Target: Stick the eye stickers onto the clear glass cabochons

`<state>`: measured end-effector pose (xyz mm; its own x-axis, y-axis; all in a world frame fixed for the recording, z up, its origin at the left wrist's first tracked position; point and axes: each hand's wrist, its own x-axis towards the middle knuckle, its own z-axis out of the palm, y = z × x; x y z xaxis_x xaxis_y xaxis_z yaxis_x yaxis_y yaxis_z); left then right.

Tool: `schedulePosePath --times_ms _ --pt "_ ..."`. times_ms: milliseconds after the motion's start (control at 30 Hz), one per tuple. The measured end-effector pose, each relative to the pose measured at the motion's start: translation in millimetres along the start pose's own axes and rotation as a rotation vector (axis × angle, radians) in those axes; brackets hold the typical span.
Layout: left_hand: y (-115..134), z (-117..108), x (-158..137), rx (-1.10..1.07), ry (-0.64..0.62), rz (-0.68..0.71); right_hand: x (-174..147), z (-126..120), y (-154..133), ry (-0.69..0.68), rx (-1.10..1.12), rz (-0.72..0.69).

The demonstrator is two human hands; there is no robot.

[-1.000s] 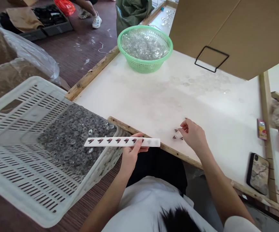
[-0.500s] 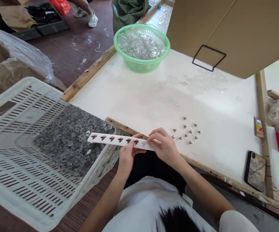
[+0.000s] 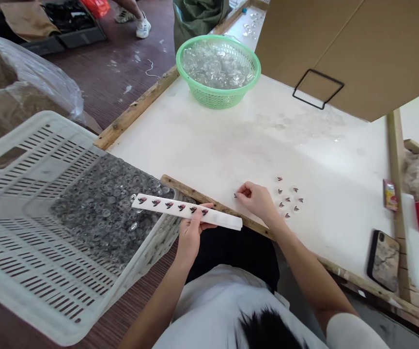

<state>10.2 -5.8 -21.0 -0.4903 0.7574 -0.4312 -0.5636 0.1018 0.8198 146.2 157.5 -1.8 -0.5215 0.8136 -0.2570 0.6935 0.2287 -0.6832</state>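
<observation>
White and glossy, a long, narrow flat strip point(image 3: 224, 220) bearing a row of six red-and-black motifs point(image 3: 169, 205) lies across our left hand point(image 3: 189, 237), clasped between thumb and fingers over the surface's near edge. Our right hand point(image 3: 258, 199) has thumb and forefinger pressed together, a tiny dark-marked piece point(image 3: 235, 195) at their tips; we cannot tell whether it touches the surface. On our left, a slotted white plastic crate point(image 3: 31, 286) holds a heap of shiny, clear rounded pieces point(image 3: 100, 218).

Beyond the right hand, small dark motifs point(image 3: 287, 199) lie scattered, apart from one another. Our surface point(image 3: 202, 145) is smooth, white and faintly smudged, edged with rough wooden strips point(image 3: 136, 116). A phone in a patterned case point(image 3: 384, 259) and a small colourful packet point(image 3: 390, 195) lie along its right side.

Farther off, a round green mesh basket point(image 3: 216, 99) brims with clear pieces, while a large brown cardboard panel point(image 3: 340, 43) blocks our view behind. Past them, a white sneaker point(image 3: 143, 26) stands on the reddish-brown floor point(image 3: 115, 77).
</observation>
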Motion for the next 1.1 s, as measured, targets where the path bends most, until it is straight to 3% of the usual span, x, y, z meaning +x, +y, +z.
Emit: schedulePosePath --times_ms 133,300,433,533,667,767,867,967,1100 --pt "3.3 2.0 -2.7 0.006 0.021 0.035 -6.0 -2.3 6.6 0.062 -0.162 -0.067" --pt "5.6 2.0 -5.9 0.018 0.036 0.066 -28.0 -24.8 28.1 0.135 -0.213 0.003" --pt "2.8 5.2 -7.5 0.046 -0.011 0.022 -45.4 -35.7 17.2 0.205 -0.280 -0.048" --pt "0.0 9.1 -8.7 0.070 -0.029 0.016 -52.8 -26.4 -12.0 0.190 -0.187 -0.183" --pt "-2.1 11.5 -10.0 0.065 -0.049 0.026 -56.5 5.1 -45.6 0.005 0.071 -0.353" --pt "-1.5 11.2 -8.1 -0.031 -0.029 0.007 -57.1 23.9 -51.3 0.014 0.125 -0.374" --pt "-0.1 12.0 -4.1 -0.107 -0.017 -0.043 -54.8 22.7 -45.7 0.040 0.176 -0.418" --pt "1.5 13.6 -0.8 -0.097 -0.006 -0.046 -42.7 2.0 -32.3 0.093 0.341 -0.356" --pt "3.1 12.2 2.2 -0.077 0.008 -0.030 -9.5 -25.7 -4.0 0.184 0.402 -0.107"
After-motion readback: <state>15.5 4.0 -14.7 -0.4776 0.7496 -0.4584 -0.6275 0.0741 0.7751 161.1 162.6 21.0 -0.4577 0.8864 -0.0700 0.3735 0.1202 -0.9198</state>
